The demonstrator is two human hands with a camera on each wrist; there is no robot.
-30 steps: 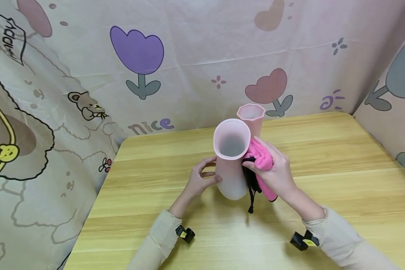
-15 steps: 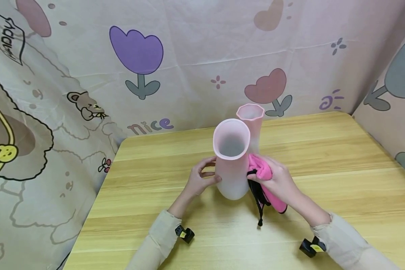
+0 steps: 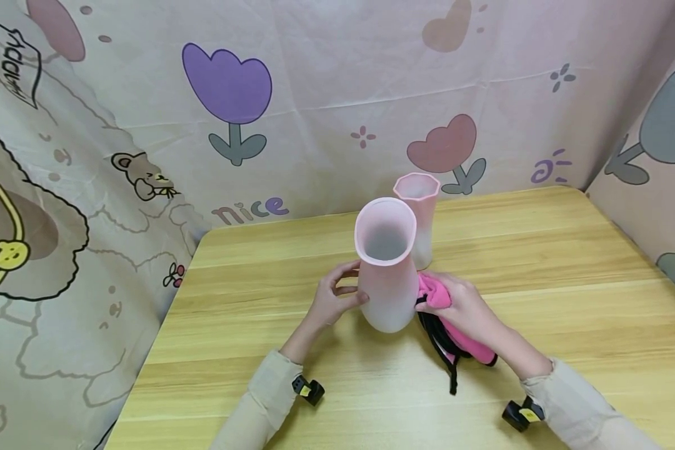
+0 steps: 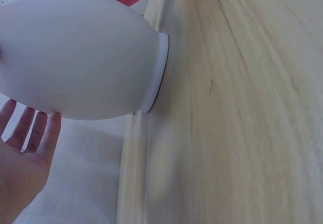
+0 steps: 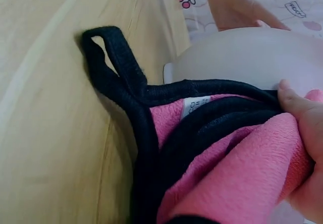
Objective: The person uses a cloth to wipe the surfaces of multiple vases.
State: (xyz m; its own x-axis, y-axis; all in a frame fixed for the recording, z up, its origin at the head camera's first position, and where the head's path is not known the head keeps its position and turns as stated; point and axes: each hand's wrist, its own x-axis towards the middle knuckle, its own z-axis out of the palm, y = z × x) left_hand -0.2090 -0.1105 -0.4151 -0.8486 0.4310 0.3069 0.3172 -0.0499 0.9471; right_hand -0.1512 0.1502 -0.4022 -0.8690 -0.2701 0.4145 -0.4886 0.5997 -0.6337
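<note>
Pink plush black-edged cloth [image 5: 237, 173], pinched by the fingers of the right hand [image 3: 467, 309], apparently touches the round-mouthed pink-to-white vase [image 3: 389, 300] mid-frame; a hard push could tip it if the left hand [image 3: 334, 297], grasping it, slips.

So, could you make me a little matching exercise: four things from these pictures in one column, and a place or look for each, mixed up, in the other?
Things:
1. Front vase
2. Back vase
3. Pink cloth
4. Tabletop

Places and looks:
A. Pale, with wood grain
B. Held in the right hand, with black trim
C. Touched by the left hand, round-rimmed
D. Angular-rimmed, partly hidden behind something else

Right pairs: 1-C, 2-D, 3-B, 4-A.
</note>
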